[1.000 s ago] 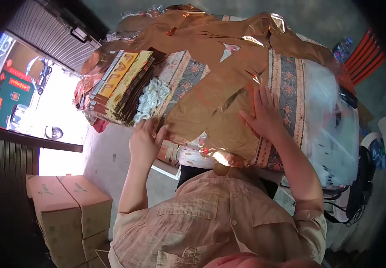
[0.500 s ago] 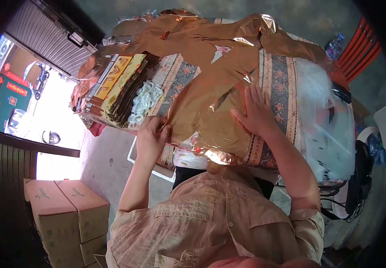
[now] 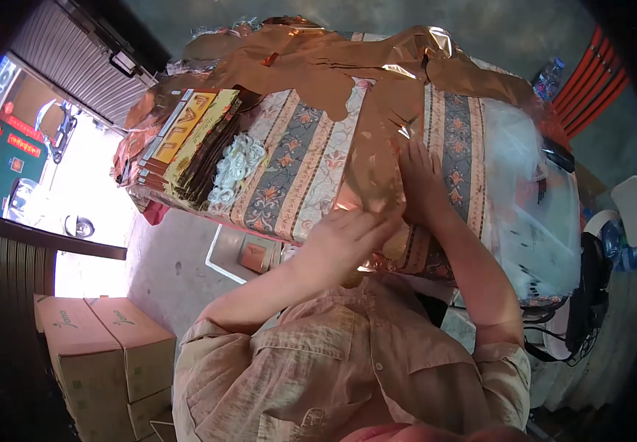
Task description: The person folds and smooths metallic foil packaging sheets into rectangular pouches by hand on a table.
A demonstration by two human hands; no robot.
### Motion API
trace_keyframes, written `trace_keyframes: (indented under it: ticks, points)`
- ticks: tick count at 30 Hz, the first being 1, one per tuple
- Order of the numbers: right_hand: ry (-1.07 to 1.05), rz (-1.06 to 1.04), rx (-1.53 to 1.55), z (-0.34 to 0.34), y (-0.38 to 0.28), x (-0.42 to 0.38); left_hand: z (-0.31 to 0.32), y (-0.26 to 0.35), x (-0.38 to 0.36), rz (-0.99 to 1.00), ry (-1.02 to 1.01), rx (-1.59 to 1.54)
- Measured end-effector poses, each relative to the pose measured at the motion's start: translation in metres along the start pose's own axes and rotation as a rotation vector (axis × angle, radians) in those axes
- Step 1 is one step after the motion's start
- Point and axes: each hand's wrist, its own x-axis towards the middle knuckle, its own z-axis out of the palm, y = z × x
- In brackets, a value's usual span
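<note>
A shiny copper-coloured foil sheet (image 3: 379,147) lies folded into a narrow strip on the patterned tablecloth (image 3: 278,184). My left hand (image 3: 351,239) is closed on its near end, with the fingertips partly hidden against the foil and close to my right hand. Along the strip's right edge rests my right hand (image 3: 425,180), its fingers stretched out and pointing away from me. More copper foil (image 3: 281,62) spreads across the far side of the table.
Left on the table are a stack of printed packages (image 3: 197,144) and a heap of white ties (image 3: 237,169). Clear plastic bags (image 3: 536,221) lie at right, by a dark object (image 3: 558,155). Cartons (image 3: 112,346) stand on the floor; red stools (image 3: 598,81) are far right.
My left hand has carried the foil's left edge rightward, folding the sheet over and uncovering the striped cloth. My right hand stays nearly where it was.
</note>
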Motion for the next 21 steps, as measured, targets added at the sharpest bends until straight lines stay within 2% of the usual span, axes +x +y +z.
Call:
trace_keyframes:
  ticks: [1, 5, 7, 8, 10, 13, 15, 17, 21]
  points:
    - [0.046, -0.031, -0.072, 0.009, 0.004, -0.001, 0.004, 0.003, 0.003, 0.017, -0.075, -0.027]
    - [0.147, -0.034, -0.152, 0.021, 0.008, 0.003, 0.002, -0.01, -0.003, 0.115, -0.153, -0.132]
    - [-0.053, 0.06, 0.06, -0.004, -0.005, 0.002, -0.014, -0.023, -0.005, 0.057, -0.141, -0.283]
    - [-0.046, 0.06, 0.06, -0.004, -0.005, 0.004, -0.02, -0.033, -0.008, -0.049, -0.117, -0.333]
    - [0.004, 0.045, 0.025, -0.003, -0.005, 0.0, -0.024, -0.065, -0.007, -0.122, -0.006, -0.183]
    - [-0.014, 0.042, 0.008, -0.005, -0.006, 0.0, -0.017, -0.099, 0.002, -0.109, 0.053, -0.102]
    - [-0.015, 0.043, 0.011, -0.006, -0.007, -0.001, -0.005, -0.107, 0.007, -0.102, 0.018, -0.123]
    - [-0.016, 0.05, 0.012, -0.004, -0.004, -0.001, 0.005, -0.113, 0.012, 0.011, -0.057, -0.116]
    - [0.008, -0.034, -0.106, 0.005, 0.004, -0.002, 0.011, -0.112, 0.021, 0.079, -0.084, -0.077]
